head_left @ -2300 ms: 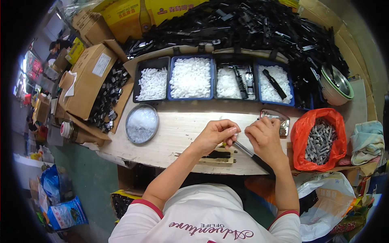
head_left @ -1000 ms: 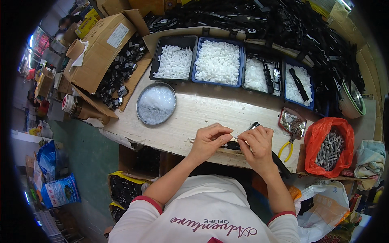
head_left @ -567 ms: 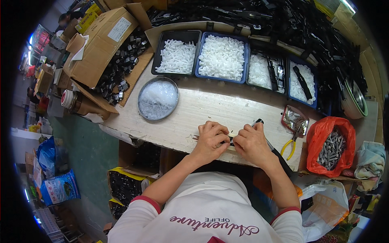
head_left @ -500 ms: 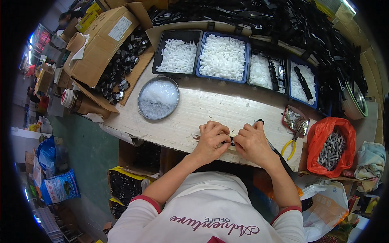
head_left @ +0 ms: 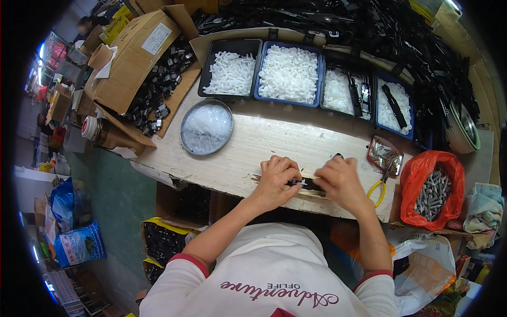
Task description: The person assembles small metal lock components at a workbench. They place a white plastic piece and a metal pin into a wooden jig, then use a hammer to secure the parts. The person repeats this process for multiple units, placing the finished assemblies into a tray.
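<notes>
At the near edge of the worktable (head_left: pixel 253 142), my left hand (head_left: pixel 275 182) is closed around a small black part with a white piece (head_left: pixel 297 183) showing at its end. The part rests over a pale wooden strip (head_left: pixel 311 192) at the table's edge. Just right of it is my right hand (head_left: pixel 342 182), blurred, with its fingers bent down and apart from the black part. Whatever its fingertips may hold is hidden. The dark end of a tool (head_left: pixel 338 156) pokes out beyond that hand; I cannot tell whether the hand grips it.
Trays of white plastic pieces (head_left: pixel 289 74) line the back, before a heap of black parts (head_left: pixel 338 21). A round tin (head_left: pixel 230 128) of clear grease-like stuff stands left. Yellow-handled pliers (head_left: pixel 376 194), a small metal-parts dish (head_left: pixel 384 153) and a red bag (head_left: pixel 455 203) lie right.
My right hand has drawn back to the right, off the black part. The white piece at the end of that part now shows. My left hand stays nearly in place.
</notes>
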The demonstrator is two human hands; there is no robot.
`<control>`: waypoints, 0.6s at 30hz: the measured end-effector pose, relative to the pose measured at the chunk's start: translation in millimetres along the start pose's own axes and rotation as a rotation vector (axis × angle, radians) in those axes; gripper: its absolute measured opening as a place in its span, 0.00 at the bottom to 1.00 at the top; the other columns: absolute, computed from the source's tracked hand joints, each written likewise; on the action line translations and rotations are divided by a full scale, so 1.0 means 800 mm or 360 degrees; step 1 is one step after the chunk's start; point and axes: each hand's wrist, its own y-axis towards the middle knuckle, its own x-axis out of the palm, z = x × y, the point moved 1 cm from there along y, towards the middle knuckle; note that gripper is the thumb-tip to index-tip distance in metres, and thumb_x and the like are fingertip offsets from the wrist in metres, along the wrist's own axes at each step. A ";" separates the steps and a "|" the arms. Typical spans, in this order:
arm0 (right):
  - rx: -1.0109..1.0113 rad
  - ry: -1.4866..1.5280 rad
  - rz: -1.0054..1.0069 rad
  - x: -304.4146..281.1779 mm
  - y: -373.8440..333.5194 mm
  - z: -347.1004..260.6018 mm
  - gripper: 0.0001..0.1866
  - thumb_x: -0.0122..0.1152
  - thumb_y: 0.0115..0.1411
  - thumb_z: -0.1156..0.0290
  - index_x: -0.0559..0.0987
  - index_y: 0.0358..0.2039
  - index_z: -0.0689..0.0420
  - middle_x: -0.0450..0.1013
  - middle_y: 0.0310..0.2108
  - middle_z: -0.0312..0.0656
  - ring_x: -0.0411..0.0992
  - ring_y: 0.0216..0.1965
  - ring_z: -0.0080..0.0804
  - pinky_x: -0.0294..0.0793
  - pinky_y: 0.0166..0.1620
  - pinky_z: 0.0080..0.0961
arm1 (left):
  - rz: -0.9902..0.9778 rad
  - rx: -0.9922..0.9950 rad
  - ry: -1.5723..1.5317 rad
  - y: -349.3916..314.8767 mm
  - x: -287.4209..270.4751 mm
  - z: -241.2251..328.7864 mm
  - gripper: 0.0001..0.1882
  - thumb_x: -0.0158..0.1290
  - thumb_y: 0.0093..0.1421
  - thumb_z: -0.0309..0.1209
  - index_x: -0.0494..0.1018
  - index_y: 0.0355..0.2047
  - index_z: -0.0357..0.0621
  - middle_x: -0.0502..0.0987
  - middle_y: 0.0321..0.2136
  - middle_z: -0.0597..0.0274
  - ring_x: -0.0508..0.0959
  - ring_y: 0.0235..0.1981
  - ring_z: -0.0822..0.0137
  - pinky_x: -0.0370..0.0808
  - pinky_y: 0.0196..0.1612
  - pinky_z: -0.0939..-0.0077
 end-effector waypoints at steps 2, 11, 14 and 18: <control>0.0123 0.0000 0.0205 -0.022 -0.015 0.017 0.04 0.61 0.47 0.72 0.76 0.25 0.54 0.69 0.23 0.35 0.65 0.33 0.31 0.54 0.41 0.32 | 0.0003 -0.0029 0.0036 0.002 0.002 0.003 0.09 0.59 0.43 0.29 0.74 0.27 0.48 0.69 0.33 0.68 0.64 0.40 0.66 0.53 0.44 0.68; 0.1337 -0.0940 0.0877 -0.196 -0.184 0.143 0.11 0.55 0.53 0.70 0.76 0.37 0.57 0.71 0.37 0.45 0.69 0.41 0.38 0.65 0.44 0.31 | 0.0082 0.0237 0.0275 -0.002 0.010 0.004 0.10 0.59 0.44 0.30 0.77 0.29 0.50 0.68 0.33 0.65 0.65 0.38 0.64 0.54 0.42 0.66; 0.1912 -0.1013 0.0421 -0.204 -0.201 0.167 0.17 0.54 0.55 0.66 0.71 0.47 0.51 0.68 0.46 0.46 0.65 0.49 0.42 0.63 0.50 0.35 | 0.0066 0.0349 0.0278 -0.002 0.009 -0.002 0.08 0.58 0.46 0.32 0.77 0.30 0.50 0.69 0.34 0.64 0.65 0.38 0.64 0.54 0.42 0.65; 0.1794 -0.1241 0.0421 -0.165 -0.219 0.227 0.23 0.55 0.54 0.68 0.66 0.52 0.51 0.64 0.51 0.47 0.61 0.53 0.46 0.61 0.52 0.38 | -0.0040 0.0356 0.0193 0.000 -0.002 -0.008 0.09 0.57 0.48 0.35 0.77 0.31 0.51 0.68 0.35 0.64 0.65 0.37 0.64 0.55 0.41 0.65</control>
